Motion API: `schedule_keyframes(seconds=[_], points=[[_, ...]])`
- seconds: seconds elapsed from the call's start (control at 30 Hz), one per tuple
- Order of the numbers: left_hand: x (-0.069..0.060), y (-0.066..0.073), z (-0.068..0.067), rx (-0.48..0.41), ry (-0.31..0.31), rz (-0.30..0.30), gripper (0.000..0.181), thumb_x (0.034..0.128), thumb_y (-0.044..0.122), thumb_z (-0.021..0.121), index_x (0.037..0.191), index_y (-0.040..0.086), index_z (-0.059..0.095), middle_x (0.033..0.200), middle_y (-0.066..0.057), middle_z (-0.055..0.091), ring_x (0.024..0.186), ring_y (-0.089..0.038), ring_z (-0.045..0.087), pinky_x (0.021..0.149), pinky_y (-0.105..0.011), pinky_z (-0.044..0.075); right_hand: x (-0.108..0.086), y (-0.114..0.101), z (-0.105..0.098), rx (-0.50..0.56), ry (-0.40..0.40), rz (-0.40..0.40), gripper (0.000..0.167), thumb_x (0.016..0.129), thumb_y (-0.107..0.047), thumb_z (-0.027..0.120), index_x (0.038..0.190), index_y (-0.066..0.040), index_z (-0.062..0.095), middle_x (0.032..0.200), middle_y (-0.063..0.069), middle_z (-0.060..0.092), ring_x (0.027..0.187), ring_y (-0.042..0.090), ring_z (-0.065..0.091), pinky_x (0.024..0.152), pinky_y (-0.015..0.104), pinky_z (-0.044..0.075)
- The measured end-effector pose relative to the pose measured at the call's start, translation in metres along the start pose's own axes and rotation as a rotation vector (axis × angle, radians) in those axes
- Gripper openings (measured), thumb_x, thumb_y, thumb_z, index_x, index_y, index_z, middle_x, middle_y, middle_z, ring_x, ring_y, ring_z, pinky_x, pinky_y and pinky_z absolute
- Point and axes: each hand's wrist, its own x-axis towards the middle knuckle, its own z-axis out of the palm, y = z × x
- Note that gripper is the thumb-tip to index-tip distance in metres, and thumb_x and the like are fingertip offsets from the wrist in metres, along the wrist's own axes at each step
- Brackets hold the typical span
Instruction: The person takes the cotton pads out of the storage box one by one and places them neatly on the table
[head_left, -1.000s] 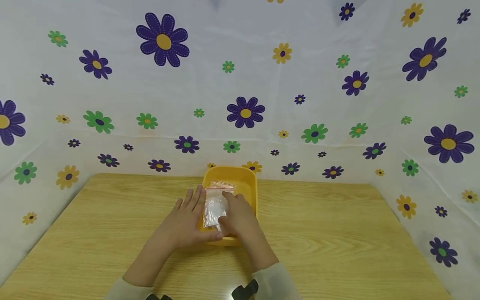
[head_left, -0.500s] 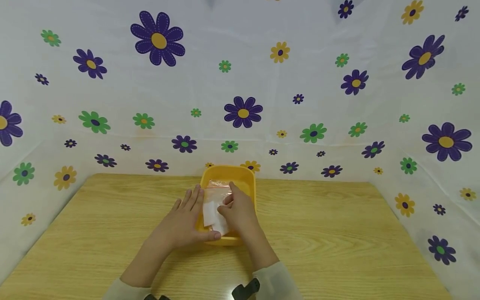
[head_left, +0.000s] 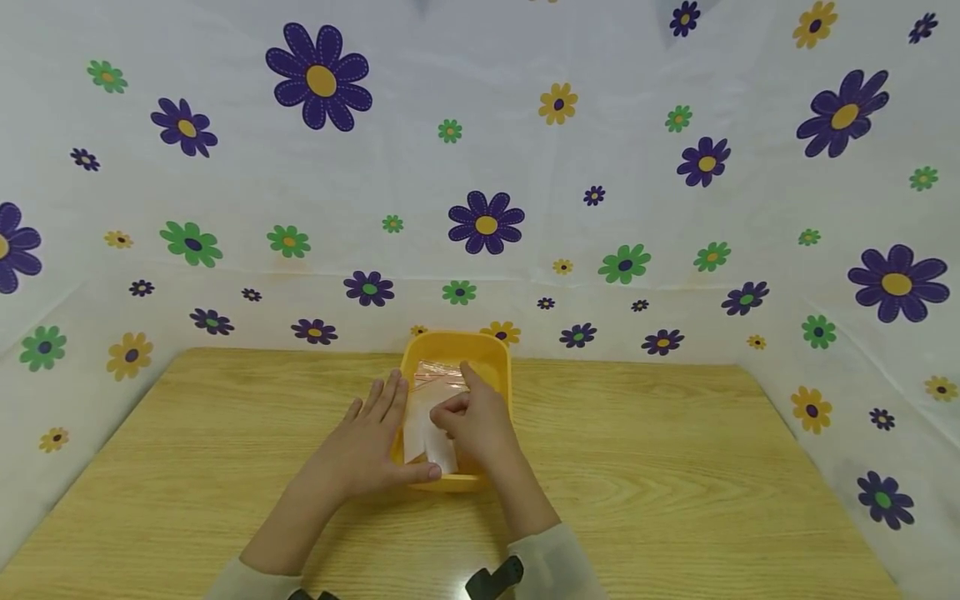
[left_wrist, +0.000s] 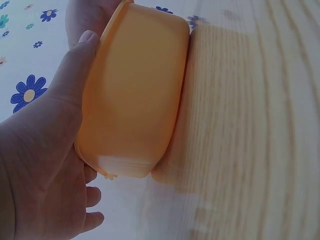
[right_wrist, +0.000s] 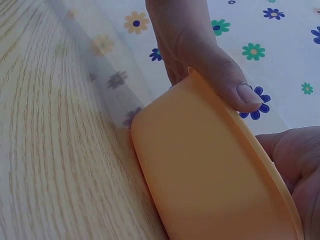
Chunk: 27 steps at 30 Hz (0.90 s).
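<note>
Small clear zip bags (head_left: 423, 429) with red seal lines and a whitish look lie layered in a yellow plastic tub (head_left: 491, 354). My left hand (head_left: 360, 454) rests along the tub's left rim with straight fingers, its thumb across the front left corner. The left wrist view shows that thumb over the rim of the tub (left_wrist: 137, 90). My right hand (head_left: 483, 429) is inside the tub, index finger pointing forward. Its thumb and a curled finger pinch the top bag, which sits slanted; the exact contact is partly hidden. In the right wrist view, the right hand (right_wrist: 300, 165) shows only partly above the rim.
The tub stands on a wood-grain table (head_left: 645, 467), close to its back edge. Behind and at both sides hangs a white cloth (head_left: 420, 175) printed with flowers. Dark straps (head_left: 495, 577) show near both sleeves.
My right hand's thumb and fingers have drawn together over the bags. The top bag has shifted and turned, so its upper edge slants. The left hand stays at the rim.
</note>
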Motion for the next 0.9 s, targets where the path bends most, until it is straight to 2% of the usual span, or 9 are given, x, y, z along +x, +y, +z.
schedule_keyframes(seconds=[0.07,0.1,0.17,0.23,0.33,0.5,0.67,0.9], points=[[0.000,0.000,0.000,-0.002,0.000,-0.001,0.130,0.0733,0.086,0.057,0.159,0.002,0.009,0.167,-0.015,0.002,0.153,-0.039,0.007,0.120,-0.062,0.016,0.000,0.000,0.000,0.005,0.001,0.008,0.084,0.090,-0.018,0.076,0.157,-0.005,0.028,0.082,-0.008,0.074,0.066,0.012,0.068,0.065,0.026,0.058],[0.000,0.000,0.000,-0.004,0.000,-0.001,0.130,0.0734,0.086,0.057,0.159,0.002,0.009,0.167,-0.015,0.002,0.153,-0.039,0.007,0.120,-0.062,0.016,0.000,0.000,-0.001,0.002,-0.004,0.009,0.081,0.090,-0.018,0.076,0.156,-0.005,0.032,0.083,-0.008,0.074,0.067,0.012,0.068,0.065,0.026,0.058],[0.000,0.000,0.000,-0.010,-0.002,-0.003,0.130,0.0732,0.086,0.057,0.159,0.002,0.009,0.167,-0.015,0.002,0.153,-0.039,0.007,0.120,-0.062,0.016,0.000,0.000,-0.001,-0.017,-0.018,-0.004,0.065,0.090,-0.019,0.076,0.147,-0.004,0.048,0.086,-0.006,0.075,0.069,0.011,0.069,0.065,0.026,0.059],[0.000,0.001,0.000,-0.014,-0.003,-0.004,0.130,0.0729,0.086,0.058,0.159,0.002,0.009,0.168,-0.015,0.003,0.153,-0.039,0.007,0.120,-0.062,0.016,-0.001,0.000,-0.001,-0.061,-0.031,-0.030,0.045,0.090,-0.019,0.075,0.132,-0.006,0.064,0.088,-0.004,0.076,0.071,0.009,0.069,0.065,0.025,0.058],[0.000,0.001,-0.001,-0.022,-0.007,-0.003,0.130,0.0727,0.086,0.058,0.159,0.002,0.010,0.167,-0.014,0.003,0.153,-0.039,0.008,0.120,-0.062,0.017,-0.002,0.000,-0.002,-0.109,-0.041,-0.065,0.028,0.091,-0.022,0.075,0.116,-0.010,0.073,0.090,-0.002,0.076,0.072,0.008,0.068,0.063,0.024,0.058],[0.000,0.003,-0.003,-0.026,-0.010,-0.001,0.129,0.0735,0.085,0.058,0.159,0.000,0.011,0.167,-0.016,0.004,0.153,-0.040,0.009,0.119,-0.062,0.018,-0.003,0.000,-0.002,-0.054,-0.033,-0.072,0.024,0.094,-0.019,0.071,0.115,-0.009,0.072,0.088,-0.001,0.073,0.065,0.010,0.066,0.060,0.024,0.057],[0.000,0.002,-0.003,-0.030,-0.008,0.000,0.128,0.0743,0.084,0.059,0.159,0.000,0.011,0.167,-0.016,0.004,0.153,-0.039,0.009,0.120,-0.060,0.018,-0.003,-0.002,-0.005,0.037,-0.016,-0.086,0.019,0.095,-0.012,0.069,0.113,-0.009,0.072,0.087,-0.001,0.070,0.069,0.012,0.068,0.064,0.024,0.059],[0.000,0.003,-0.005,-0.039,-0.015,-0.003,0.129,0.0739,0.084,0.060,0.159,0.001,0.008,0.167,-0.016,0.003,0.153,-0.038,0.006,0.120,-0.061,0.017,-0.005,-0.009,-0.018,0.113,-0.013,-0.111,0.018,0.095,-0.012,0.068,0.112,-0.010,0.072,0.090,0.002,0.072,0.077,0.021,0.071,0.072,0.036,0.062]])
